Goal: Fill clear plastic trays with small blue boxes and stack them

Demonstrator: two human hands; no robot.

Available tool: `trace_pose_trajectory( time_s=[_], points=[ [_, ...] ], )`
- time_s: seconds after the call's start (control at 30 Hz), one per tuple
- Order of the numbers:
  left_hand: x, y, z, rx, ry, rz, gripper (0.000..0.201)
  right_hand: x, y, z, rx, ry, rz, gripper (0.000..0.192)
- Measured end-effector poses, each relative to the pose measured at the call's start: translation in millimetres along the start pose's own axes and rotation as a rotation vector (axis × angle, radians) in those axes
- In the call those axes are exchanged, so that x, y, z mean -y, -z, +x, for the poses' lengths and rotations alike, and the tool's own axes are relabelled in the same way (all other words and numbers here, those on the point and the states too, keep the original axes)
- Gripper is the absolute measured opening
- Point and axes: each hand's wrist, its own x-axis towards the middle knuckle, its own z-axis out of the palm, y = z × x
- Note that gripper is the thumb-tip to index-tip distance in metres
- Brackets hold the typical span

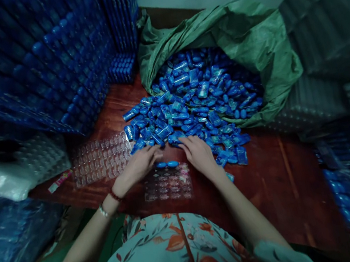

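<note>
- Where the blue heap spills out of the green sack (pixel 257 39) onto the red-brown worktop (pixel 289 183), both hands rest at its near edge, just above a clear blister tray (pixel 167 184).
- The left hand (pixel 141 161) lies palm down with fingers curled loosely into the pile's edge; I cannot tell whether it pinches a piece.
- The right hand (pixel 197 152) is likewise palm down, fingers bent among the loose pieces, with no clear grip visible.
- The small blue pieces (pixel 196 100) look like moulded plastic: short, rounded, glossy. I judge them light and stiff, somewhat slippery against one another, and best pinched across the narrow sides between thumb and fingertip.
- Two of them (pixel 167 164) already sit side by side in the tray's far row, between the two hands.
- The tray is thin transparent plastic with rows of shallow pockets; it probably flexes and slides easily, so it wants holding flat at an edge rather than lifting by a corner.
- A second clear tray (pixel 102 159) lies to the left, touching the heap's edge, its pockets apparently unfilled.
- The sack is a soft, crumpled woven or film material, slumped open and folded back at its mouth.
- Stacks of filled trays (pixel 47 58) lean at the far left, dark blue and ribbed with repeated bumps.
- A whitish plastic bundle (pixel 0 179) sits at the left edge, soft and cloudy.
</note>
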Motion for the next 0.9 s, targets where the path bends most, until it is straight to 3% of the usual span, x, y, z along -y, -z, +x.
trace_pose_trajectory(
  time_s=[0.17,0.3,0.43,0.53,0.6,0.67,0.73,0.8,0.9],
  points=[
    [7,-13.8,49,-0.016,-0.032,0.208,0.033,6,-17,48,0.129,0.052,-0.132,0.035],
    [13,-22.0,59,-0.021,-0.108,0.238,0.024,-4,-24,36,0.111,0.020,0.053,0.034],
    [21,-14.7,28,-0.166,-0.034,0.054,0.014,-24,-21,-18,-0.140,-0.154,0.573,0.035],
    [19,-12.6,-11,-0.439,0.125,-0.305,0.015,-17,-22,-61,-0.298,-0.264,0.860,0.028],
    [11,-17.7,-38,-0.618,0.290,-0.512,0.019,0,-27,-80,-0.317,-0.265,0.929,0.021],
    [0,-28.2,-61,-0.737,0.426,-0.620,0.028,17,-38,-89,-0.312,-0.211,0.914,0.014],
    [-12,-41.7,-78,-0.787,0.476,-0.638,0.031,29,-51,-92,-0.331,-0.119,0.822,0.014],
    [-20,-54.5,-87,-0.748,0.423,-0.618,0.024,33,-61,-90,-0.340,-0.012,0.660,0.022],
    [-23,-66.3,-88,-0.600,0.233,-0.571,0.020,31,-61,-85,-0.232,0.115,0.375,0.033]
  ],
)
